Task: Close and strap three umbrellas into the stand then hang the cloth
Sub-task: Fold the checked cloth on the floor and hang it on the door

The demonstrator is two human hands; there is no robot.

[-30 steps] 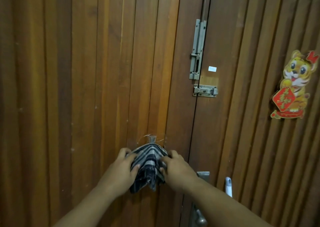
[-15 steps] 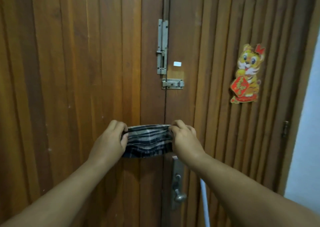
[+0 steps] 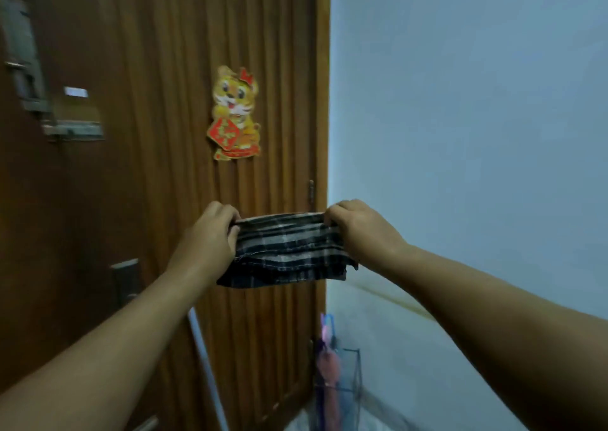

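Cloth (image 3: 289, 249) is now being held stretched flat between both hands, at about 6 o'clock of centre frame, in the air before the door's right edge. A second ago it was bunched over a small hook on the left door leaf; half a second ago it was already lifted off and spread.

Left hand (image 3: 210, 236) is pinching the cloth's left top corner, fingers curled tight. Right hand (image 3: 358, 229) is gripping the right top corner the same way.

View is swinging right: tiger sticker (image 3: 235, 114) is now sitting at 11 o'clock, bolt latches (image 3: 49, 114) at 9 o'clock, pale wall (image 3: 477, 134) filling 3 o'clock.

Wire stand (image 3: 342, 388) is showing at 5 o'clock with closed umbrellas (image 3: 325, 364) in it; count unclear.

Judgement: umbrellas look done; cloth is being carried toward a different hanging spot, so hanging is not finished.
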